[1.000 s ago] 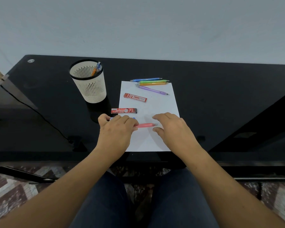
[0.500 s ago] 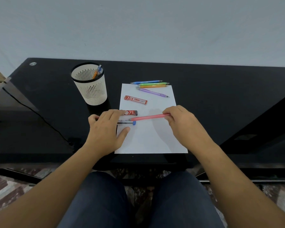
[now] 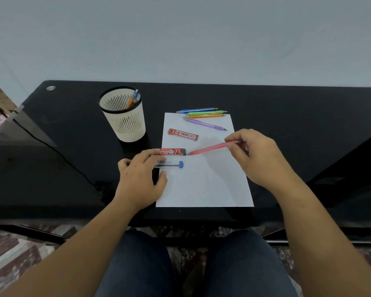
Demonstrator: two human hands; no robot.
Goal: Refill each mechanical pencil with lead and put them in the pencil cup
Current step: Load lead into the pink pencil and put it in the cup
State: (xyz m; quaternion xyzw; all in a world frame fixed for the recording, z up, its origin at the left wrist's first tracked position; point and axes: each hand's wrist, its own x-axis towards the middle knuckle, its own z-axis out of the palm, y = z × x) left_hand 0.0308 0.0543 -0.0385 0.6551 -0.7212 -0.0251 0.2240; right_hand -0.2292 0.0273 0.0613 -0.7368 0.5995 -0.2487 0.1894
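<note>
right hand (image 3: 259,155) pinches the pink pencil (image 3: 208,148) tilted, ready for refilling; left hand (image 3: 139,179) lays loose fingers on the lead tube (image 3: 172,164).

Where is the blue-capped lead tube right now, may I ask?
In the head view, the lead tube lies across the left edge of the white paper, just nearer than the Alpha lead case, partly under the left hand.

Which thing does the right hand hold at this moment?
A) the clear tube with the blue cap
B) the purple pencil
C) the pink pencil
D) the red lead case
C: the right hand pinches one end of the pink pencil over the white paper.
</note>
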